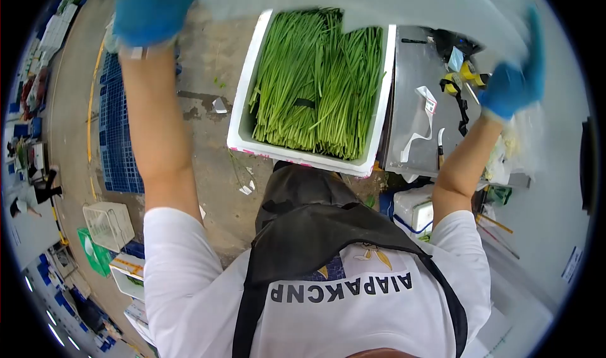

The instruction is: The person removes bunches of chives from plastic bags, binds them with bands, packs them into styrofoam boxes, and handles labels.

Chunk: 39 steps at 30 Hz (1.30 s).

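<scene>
A white foam box (237, 119) holds long green leafy stalks (319, 83), laid lengthwise, with a dark band round one bunch. Above its far end a pale translucent sheet (379, 1) is spread between my hands, blurred by motion. My left hand (153, 11), in a blue glove and cut off by the top edge, is closed at the sheet's left end. At its right end my right hand (517, 80), also gloved in blue, has the sheet's edge between thumb and fingers.
To the right, a metal table (410, 64) bears a curved knife (440, 148), a white label strip (429, 105) and yellow-black tape items (451, 83). Blue pallets (120, 131) and a cream crate (108, 224) lie at left. A person (47, 187) is at far left.
</scene>
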Motion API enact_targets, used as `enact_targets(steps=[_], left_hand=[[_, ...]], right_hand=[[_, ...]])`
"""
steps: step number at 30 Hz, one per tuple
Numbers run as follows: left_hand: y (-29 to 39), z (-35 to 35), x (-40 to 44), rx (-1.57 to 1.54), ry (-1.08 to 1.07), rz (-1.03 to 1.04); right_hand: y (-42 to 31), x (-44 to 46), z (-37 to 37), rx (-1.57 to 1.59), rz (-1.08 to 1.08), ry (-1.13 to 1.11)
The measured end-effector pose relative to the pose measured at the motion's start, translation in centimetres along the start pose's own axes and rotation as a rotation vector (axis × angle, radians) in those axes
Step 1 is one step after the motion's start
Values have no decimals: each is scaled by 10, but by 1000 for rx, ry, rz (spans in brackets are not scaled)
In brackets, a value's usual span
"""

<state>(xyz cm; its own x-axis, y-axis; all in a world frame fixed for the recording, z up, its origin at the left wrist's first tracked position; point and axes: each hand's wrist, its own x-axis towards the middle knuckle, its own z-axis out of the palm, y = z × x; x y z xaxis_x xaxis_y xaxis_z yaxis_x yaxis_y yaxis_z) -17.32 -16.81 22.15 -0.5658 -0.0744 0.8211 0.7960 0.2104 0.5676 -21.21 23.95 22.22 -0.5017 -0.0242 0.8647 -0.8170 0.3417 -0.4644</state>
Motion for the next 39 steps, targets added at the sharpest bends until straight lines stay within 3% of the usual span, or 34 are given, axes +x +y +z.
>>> enact_targets(steps=[2, 3, 4, 5, 6, 7, 8, 12, 17, 21, 24, 26, 28, 31, 33, 35, 37, 38, 39], left_hand=[[-40, -32, -42, -310, 160, -539], [-78, -37, -73, -180, 88, -787], [-46, -1, -83, -484, -109, -1107], [-57, 1, -118, -386, -158, -1221], [-66, 3, -156, -322, -47, -1421], [-104, -10, -218, -138, -14, -1355], [-95, -10, -238, -402, 7, -1591], [-100, -28, -330, -306, 36, -1611], [-98, -36, -378, 143, -91, -1446], [-54, -15, -360, 809, -292, -1091], [1, 4, -285, 1197, -542, -663], [9, 21, -284, 843, -508, -899], [-3, 40, -300, 536, -411, -1113], [-79, 41, -401, 745, -439, -1083], [-121, 40, -437, 880, -450, -1104], [-110, 50, -393, 614, -377, -1482], [-114, 42, -368, 324, -396, -1778], [-121, 26, -364, 363, -611, -1710], [-132, 7, -386, 445, -624, -1542]], right_hand=[[20, -38, -1, -468, -141, -157], [36, -67, 0, -698, -211, -245], [54, -97, 6, -699, -82, -594], [57, -128, 10, -669, 144, -889], [53, -164, 16, -609, 164, -826], [49, -190, 20, -448, 196, -820], [24, -198, 26, -631, 293, -978], [16, -288, 31, -567, 308, -1101], [-6, -330, 52, -598, 592, -1350], [-14, -322, 30, -417, 497, -1316], [-13, -281, 5, 170, 1153, -813], [-4, -292, -3, 12, 1234, -541], [15, -342, 5, -4, 1245, -509], [36, -402, 45, -185, 1084, -465], [42, -404, 69, -346, 1200, -576], [46, -394, 72, -481, 1316, -699], [61, -389, 47, -150, 1350, -743], [68, -387, 31, 17, 1354, -759], [59, -345, 14, 156, 1473, -844]])
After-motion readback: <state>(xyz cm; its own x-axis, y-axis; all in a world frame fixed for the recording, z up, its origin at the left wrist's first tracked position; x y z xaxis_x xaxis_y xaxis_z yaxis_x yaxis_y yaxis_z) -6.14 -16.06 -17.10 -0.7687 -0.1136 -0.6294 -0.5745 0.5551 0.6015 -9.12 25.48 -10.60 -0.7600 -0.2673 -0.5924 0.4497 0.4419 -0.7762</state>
